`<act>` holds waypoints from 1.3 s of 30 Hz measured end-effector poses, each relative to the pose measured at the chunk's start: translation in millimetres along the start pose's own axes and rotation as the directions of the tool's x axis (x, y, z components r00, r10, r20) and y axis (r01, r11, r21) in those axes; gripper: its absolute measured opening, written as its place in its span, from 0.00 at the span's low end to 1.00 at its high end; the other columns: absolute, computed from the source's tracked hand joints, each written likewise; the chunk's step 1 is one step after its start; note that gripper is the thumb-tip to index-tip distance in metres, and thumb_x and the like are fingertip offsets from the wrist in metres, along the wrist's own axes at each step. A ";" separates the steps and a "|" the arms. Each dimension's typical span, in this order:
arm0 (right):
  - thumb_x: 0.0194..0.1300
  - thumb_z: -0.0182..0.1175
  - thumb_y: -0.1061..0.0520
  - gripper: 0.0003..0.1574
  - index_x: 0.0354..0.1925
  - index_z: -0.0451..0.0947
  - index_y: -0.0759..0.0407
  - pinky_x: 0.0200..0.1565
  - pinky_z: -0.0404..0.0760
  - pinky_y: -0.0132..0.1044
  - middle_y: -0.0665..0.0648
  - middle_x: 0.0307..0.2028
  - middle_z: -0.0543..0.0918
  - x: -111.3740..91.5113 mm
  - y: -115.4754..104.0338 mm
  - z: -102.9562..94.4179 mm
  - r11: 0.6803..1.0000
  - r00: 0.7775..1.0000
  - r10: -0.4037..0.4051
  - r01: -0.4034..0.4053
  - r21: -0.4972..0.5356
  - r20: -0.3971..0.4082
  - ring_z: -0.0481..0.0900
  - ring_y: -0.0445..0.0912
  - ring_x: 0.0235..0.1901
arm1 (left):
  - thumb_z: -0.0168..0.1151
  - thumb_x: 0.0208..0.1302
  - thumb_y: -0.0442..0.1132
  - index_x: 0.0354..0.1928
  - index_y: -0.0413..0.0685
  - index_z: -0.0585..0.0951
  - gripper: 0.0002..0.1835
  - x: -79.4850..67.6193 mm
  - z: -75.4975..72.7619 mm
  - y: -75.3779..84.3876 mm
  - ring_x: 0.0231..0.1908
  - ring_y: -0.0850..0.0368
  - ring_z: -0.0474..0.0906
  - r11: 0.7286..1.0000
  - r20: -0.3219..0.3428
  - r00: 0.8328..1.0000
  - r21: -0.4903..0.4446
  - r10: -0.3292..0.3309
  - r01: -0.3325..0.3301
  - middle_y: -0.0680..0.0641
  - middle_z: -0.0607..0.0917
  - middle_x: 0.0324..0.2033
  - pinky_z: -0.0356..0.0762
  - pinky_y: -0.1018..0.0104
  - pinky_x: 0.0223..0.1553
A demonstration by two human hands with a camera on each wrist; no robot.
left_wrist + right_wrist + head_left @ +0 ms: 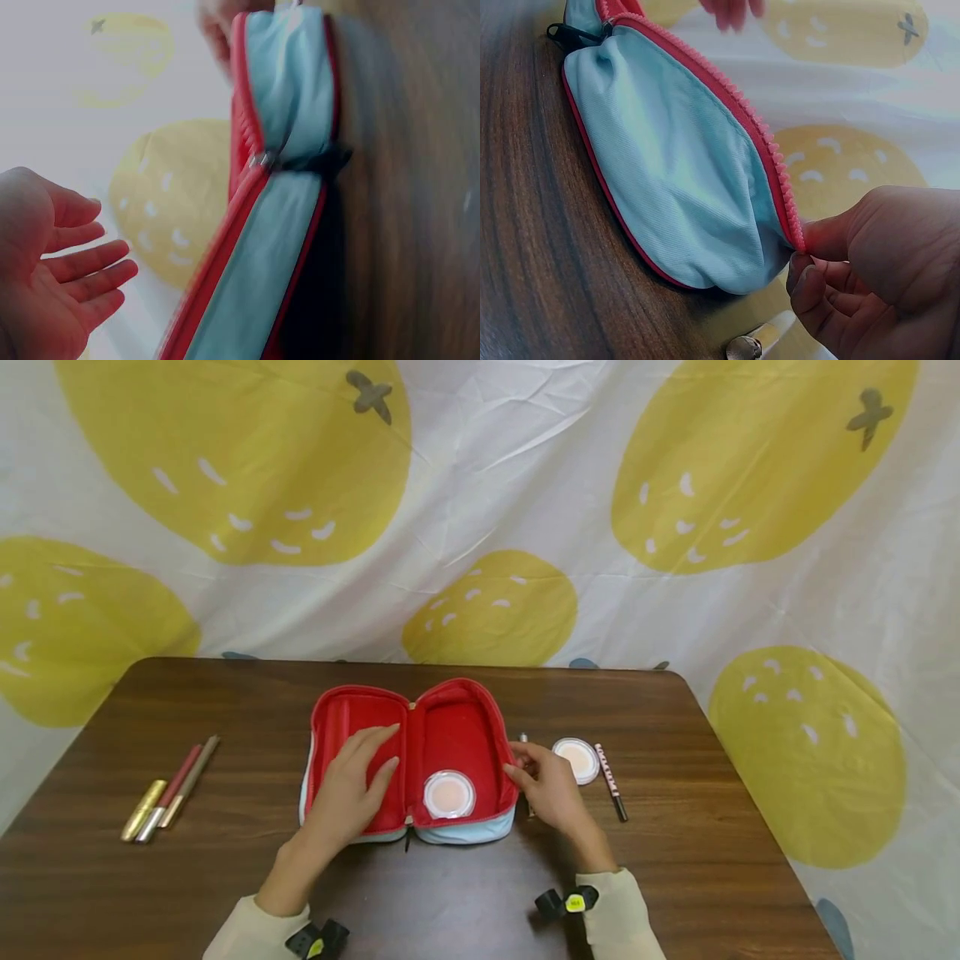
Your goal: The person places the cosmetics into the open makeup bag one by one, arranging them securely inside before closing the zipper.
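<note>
An unzipped pouch (459, 739) with red lining and pale blue sides lies spread open on the table. One round compact (450, 794) with a clear rim sits in its right half. My right hand (553, 787) pinches the zipper edge at the pouch's right side; in the right wrist view, thumb and fingertips (804, 279) grip the red zipper teeth. Over the left half hovers my left hand (347, 789), holding nothing, its fingers extended and slightly bent in the left wrist view. A slim tube with a silver end (744, 347) lies beneath the right hand, partly hidden.
Right of the pouch lie a second round compact (576, 761) and a patterned pen (611, 782) with a black tip. At the left are a gold tube (144, 810), a red tube (171, 787) and a brownish pencil-like stick (191, 779). A lemon-patterned cloth (510, 502) hangs behind the table.
</note>
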State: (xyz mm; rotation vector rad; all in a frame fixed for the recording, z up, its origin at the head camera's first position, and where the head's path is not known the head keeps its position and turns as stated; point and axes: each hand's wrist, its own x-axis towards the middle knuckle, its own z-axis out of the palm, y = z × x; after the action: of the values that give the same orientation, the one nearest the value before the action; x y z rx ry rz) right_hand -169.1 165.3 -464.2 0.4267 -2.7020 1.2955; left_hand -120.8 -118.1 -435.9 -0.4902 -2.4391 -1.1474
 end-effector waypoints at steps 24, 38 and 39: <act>0.58 0.67 0.64 0.22 0.53 0.79 0.63 0.28 0.77 0.32 0.52 0.29 0.78 0.2 0.7 -1.3 0.999 1.000 0.012 -0.013 0.037 0.017 0.76 0.44 0.27 | 0.61 0.58 0.22 0.57 0.31 0.74 0.22 -20.0 -62.1 -65.8 0.51 0.37 0.74 0.991 -0.253 0.964 0.091 -0.076 0.102 0.35 0.79 0.47 0.68 0.43 0.49; 0.58 0.66 0.66 0.30 0.59 0.74 0.58 0.27 0.77 0.33 0.53 0.29 0.76 -0.5 4.4 -1.6 0.998 0.999 -0.040 0.040 0.056 -0.011 0.77 0.44 0.26 | 0.58 0.63 0.27 0.57 0.28 0.73 0.20 -42.0 -96.6 -108.8 0.50 0.31 0.70 0.936 -0.309 0.914 0.150 -0.263 0.319 0.29 0.76 0.46 0.65 0.40 0.50; 0.58 0.66 0.67 0.30 0.59 0.74 0.57 0.27 0.77 0.33 0.53 0.29 0.76 -0.5 3.9 -1.6 0.998 0.999 -0.040 0.040 0.055 -0.011 0.77 0.44 0.26 | 0.57 0.64 0.27 0.57 0.27 0.72 0.20 -43.1 -98.9 -111.0 0.50 0.30 0.70 0.931 -0.307 0.911 0.153 -0.273 0.331 0.28 0.76 0.46 0.65 0.40 0.49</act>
State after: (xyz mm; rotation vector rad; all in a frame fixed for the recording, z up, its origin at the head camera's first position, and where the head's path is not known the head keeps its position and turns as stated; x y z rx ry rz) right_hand -169.8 169.0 -466.3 0.4767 -2.6407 1.3610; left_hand -115.7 -268.8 -471.2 0.1170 -2.3926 -0.9873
